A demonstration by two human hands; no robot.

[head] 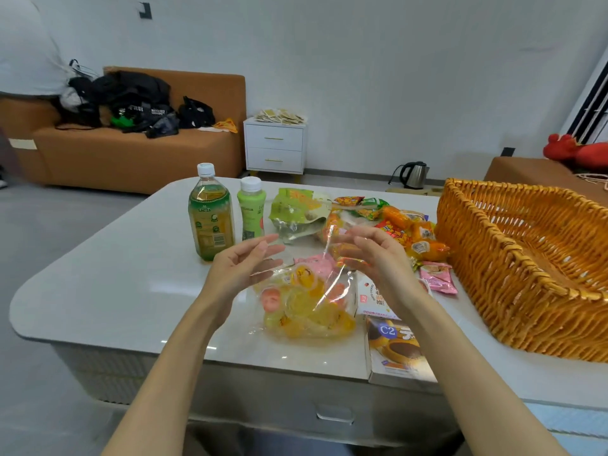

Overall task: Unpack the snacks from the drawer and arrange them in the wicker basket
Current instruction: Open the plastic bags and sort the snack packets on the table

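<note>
The left hand (241, 266) hovers with fingers (263, 244) straight and relaxed, gripping nothing, just beside the clear bag of jelly cups (306, 307) on the worktop (115, 291). The right hand (375, 255) curls its fingers (348, 236) at the bag's raised film; whether they pinch it is unclear. The right forearm hides part of a biscuit box (394, 350). The wicker basket (526, 274) is cut off at the frame's edge.
</note>
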